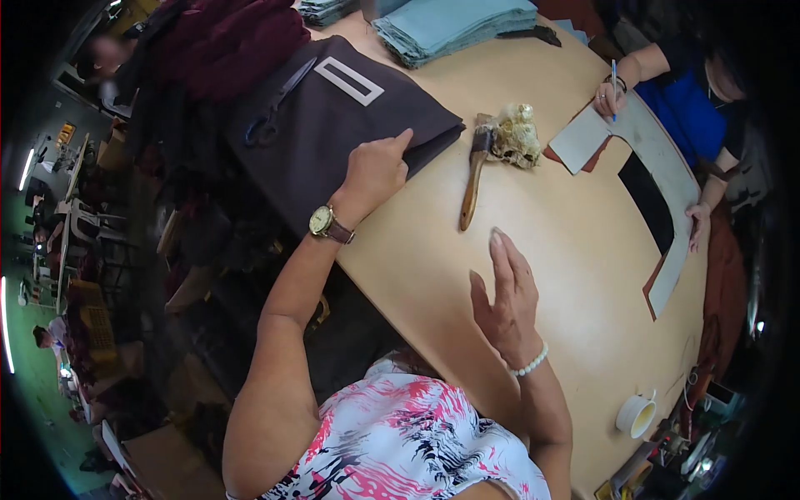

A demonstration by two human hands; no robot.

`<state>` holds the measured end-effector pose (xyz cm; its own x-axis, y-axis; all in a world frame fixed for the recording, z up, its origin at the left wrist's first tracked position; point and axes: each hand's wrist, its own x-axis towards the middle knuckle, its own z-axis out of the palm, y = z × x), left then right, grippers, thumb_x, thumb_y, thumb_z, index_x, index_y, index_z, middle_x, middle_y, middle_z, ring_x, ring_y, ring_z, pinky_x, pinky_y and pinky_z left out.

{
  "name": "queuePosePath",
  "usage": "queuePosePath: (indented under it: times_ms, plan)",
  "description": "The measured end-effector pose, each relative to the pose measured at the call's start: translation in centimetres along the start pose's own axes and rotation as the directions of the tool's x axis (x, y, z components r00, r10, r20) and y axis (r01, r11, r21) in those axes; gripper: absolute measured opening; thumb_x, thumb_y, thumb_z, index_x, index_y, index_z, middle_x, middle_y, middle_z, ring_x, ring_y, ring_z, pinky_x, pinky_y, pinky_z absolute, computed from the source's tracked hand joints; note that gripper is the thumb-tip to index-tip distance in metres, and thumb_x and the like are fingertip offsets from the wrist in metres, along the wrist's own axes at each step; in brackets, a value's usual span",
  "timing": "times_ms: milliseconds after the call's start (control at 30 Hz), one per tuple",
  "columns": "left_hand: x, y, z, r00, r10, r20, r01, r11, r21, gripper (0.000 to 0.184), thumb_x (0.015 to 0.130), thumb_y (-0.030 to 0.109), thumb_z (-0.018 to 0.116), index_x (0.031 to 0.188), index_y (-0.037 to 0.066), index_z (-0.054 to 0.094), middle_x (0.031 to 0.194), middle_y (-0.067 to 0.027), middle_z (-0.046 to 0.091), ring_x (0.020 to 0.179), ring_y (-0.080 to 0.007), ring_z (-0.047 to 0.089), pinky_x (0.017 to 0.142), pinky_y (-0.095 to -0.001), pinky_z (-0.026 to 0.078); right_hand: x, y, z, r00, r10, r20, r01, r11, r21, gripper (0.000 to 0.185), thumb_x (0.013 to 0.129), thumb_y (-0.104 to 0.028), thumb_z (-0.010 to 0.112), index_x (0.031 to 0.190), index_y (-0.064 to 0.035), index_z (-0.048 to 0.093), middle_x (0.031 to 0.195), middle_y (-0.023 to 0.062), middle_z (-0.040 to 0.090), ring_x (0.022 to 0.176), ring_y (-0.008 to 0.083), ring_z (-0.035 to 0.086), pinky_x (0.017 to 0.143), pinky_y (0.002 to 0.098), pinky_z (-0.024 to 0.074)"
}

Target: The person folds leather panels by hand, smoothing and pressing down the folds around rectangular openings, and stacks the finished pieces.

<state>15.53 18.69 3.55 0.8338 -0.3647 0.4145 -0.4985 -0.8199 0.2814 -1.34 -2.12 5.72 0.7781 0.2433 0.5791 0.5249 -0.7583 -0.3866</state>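
Note:
My left hand [375, 171], with a watch at its wrist, is at the near edge of a folded dark cloth [325, 133]. One finger points out across the cloth and the others are curled in at its edge. Scissors [279, 104] and a pale rectangular frame [350, 81] lie on the cloth. My right hand [508, 304], with a beaded bracelet, is open over the bare tabletop, fingers stretched, holding nothing. The nearest thing to it is a wooden-handled brush [475, 175], whose bristle end touches a crumpled, yellowish-white lump [517, 137].
Across the wooden table [575, 275], a co-worker's hand [611, 98] holds a pen [614, 87] over a grey curved piece [667, 167]. Stacked teal cloth [454, 29] and maroon cloth [229, 46] lie at the back. A tape roll [636, 416] is near the right edge.

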Motion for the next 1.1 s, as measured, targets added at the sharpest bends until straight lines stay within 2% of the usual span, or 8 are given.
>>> queuePosePath:
  times_ms: [100,167,233,333,733,867,967,1100]
  plan:
    - [-0.2,-2.2,0.0,0.977,-0.199,-0.078,0.153,0.905,-0.397,0.018,0.080,0.013,0.065,0.092,0.000,0.067,0.077,-0.0110,0.067,0.068,-0.0190,0.066,0.063,-0.0282,0.052,3.8,0.2,1.7,0.998,-0.057,-0.033,0.060,0.994,0.088,0.071,0.072,0.000,0.066,0.134,-0.0019,0.032,0.114,0.0170,0.054,0.099,0.0310,0.055,0.085,0.0386,0.0453]
    - [-0.2,-3.5,-0.3,0.895,-0.404,0.191,0.377,0.452,-0.808,0.015,0.081,0.012,0.066,0.088,-0.001,0.067,0.074,-0.0089,0.067,0.066,-0.0149,0.065,0.060,-0.0238,0.051,6.1,0.2,2.9,0.998,-0.052,-0.038,0.057,0.987,0.147,0.072,0.074,-0.001,0.065,0.136,-0.0022,0.029,0.110,0.0158,0.056,0.098,0.0300,0.055,0.084,0.0381,0.0454]
    - [0.1,-4.0,-1.0,0.782,-0.451,0.430,0.467,-0.032,-0.884,0.009,0.080,0.007,0.069,0.083,-0.001,0.065,0.075,-0.0063,0.066,0.063,-0.0108,0.063,0.055,-0.0196,0.050,8.5,0.0,3.9,0.999,-0.025,-0.030,0.031,0.980,0.199,0.073,0.076,-0.003,0.064,0.138,-0.0022,0.026,0.105,0.0146,0.058,0.096,0.0294,0.056,0.082,0.0376,0.0458]
    - [0.2,-4.1,-1.1,0.758,-0.483,0.438,0.442,-0.113,-0.890,0.011,0.077,0.006,0.070,0.082,-0.001,0.064,0.075,-0.0073,0.065,0.062,-0.0112,0.062,0.057,-0.0212,0.052,11.3,0.3,6.1,0.998,-0.005,-0.068,0.022,0.969,0.247,0.074,0.079,-0.004,0.062,0.140,-0.0024,0.021,0.102,0.0137,0.060,0.092,0.0296,0.058,0.079,0.0366,0.0469]
    - [-0.5,-4.9,-1.2,0.829,-0.422,0.367,0.320,-0.180,-0.930,0.017,0.089,0.023,0.060,0.084,0.007,0.063,0.077,0.0048,0.061,0.067,-0.0018,0.053,0.059,-0.0164,0.041,16.7,-2.8,11.0,0.987,-0.020,-0.158,0.092,0.882,0.463,0.066,0.085,0.009,0.043,0.142,0.0007,0.011,0.126,0.0226,0.045,0.114,0.0329,0.050,0.095,0.0369,0.0407]
    - [-0.5,-4.8,-1.6,0.800,-0.509,0.318,0.211,-0.257,-0.943,0.015,0.091,0.020,0.056,0.086,0.008,0.063,0.080,0.0047,0.060,0.069,-0.0018,0.051,0.062,-0.0168,0.040,16.8,-2.6,13.2,0.952,0.304,0.042,-0.276,0.786,0.554,0.092,0.082,-0.015,0.063,0.141,0.0022,-0.006,0.134,0.0279,0.033,0.119,0.0352,0.044,0.098,0.0405,0.0385]
    - [-0.9,-6.4,-0.9,0.786,-0.544,0.294,0.143,-0.302,-0.943,0.025,0.093,0.021,0.050,0.106,0.003,0.062,0.101,-0.0043,0.064,0.090,-0.0107,0.059,0.077,-0.0202,0.045,16.1,-2.3,14.3,0.953,0.303,0.008,-0.259,0.801,0.540,0.102,0.080,-0.024,0.067,0.139,0.0045,-0.011,0.135,0.0352,0.025,0.122,0.0428,0.039,0.100,0.0405,0.0363]
    - [1.0,-7.7,-6.8,0.829,-0.523,0.198,0.389,0.285,-0.876,0.040,0.095,0.026,0.045,0.124,0.000,0.051,0.125,-0.0108,0.055,0.116,-0.0219,0.049,0.098,-0.0286,0.036,15.1,-1.8,15.3,0.919,0.392,0.023,-0.343,0.772,0.536,0.099,0.080,-0.015,0.063,0.139,0.0015,-0.016,0.134,0.0399,0.025,0.122,0.0466,0.038,0.102,0.0402,0.0350]
